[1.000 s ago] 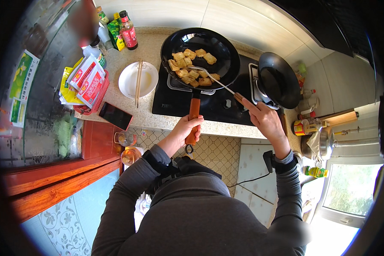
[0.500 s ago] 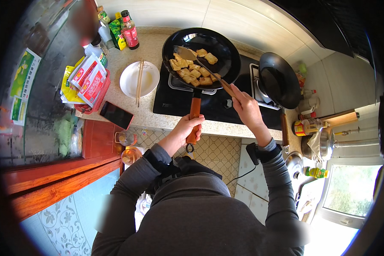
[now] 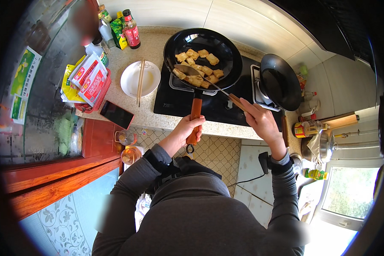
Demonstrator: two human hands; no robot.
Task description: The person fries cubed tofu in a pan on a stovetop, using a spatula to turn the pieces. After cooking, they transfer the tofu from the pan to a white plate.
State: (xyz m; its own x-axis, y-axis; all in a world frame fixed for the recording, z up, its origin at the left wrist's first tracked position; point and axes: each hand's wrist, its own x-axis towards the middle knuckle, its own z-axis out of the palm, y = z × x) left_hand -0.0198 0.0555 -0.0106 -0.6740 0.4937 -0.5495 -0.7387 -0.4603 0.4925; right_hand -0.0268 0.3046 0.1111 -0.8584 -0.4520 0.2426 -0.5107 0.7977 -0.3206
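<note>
Now, left hand [image 3: 191, 126]: I clasp the wok handle [image 3: 195, 112].
Right hand [image 3: 259, 118]: I pinch the spatula [image 3: 195, 72].
Progress: tofu pieces [image 3: 197, 67] look golden, flipping unfinished.

A: Where does the pan [image 3: 209, 53] sit?

B: On the hob [image 3: 217, 102], at its left rear. Tofu pieces [image 3: 198, 68] lie in the pan, toward its near side. The spatula [image 3: 187, 70] blade rests among them; its shaft runs right and forward to the right hand [image 3: 262, 121].

A: And the pan handle [image 3: 195, 117]?

B: It points toward the person, held by the left hand [image 3: 190, 128] at the counter edge.

A: What lies left of the hob?

B: A plate [image 3: 141, 79] with chopsticks [image 3: 140, 83] across it. Further left, a basket [image 3: 89, 83] of packets; a phone [image 3: 116, 114] before it. Bottles [image 3: 119, 25] stand behind the plate, at the wall.

A: Right of the pan?

B: A second wok [image 3: 281, 81], on the hob's right side.
</note>
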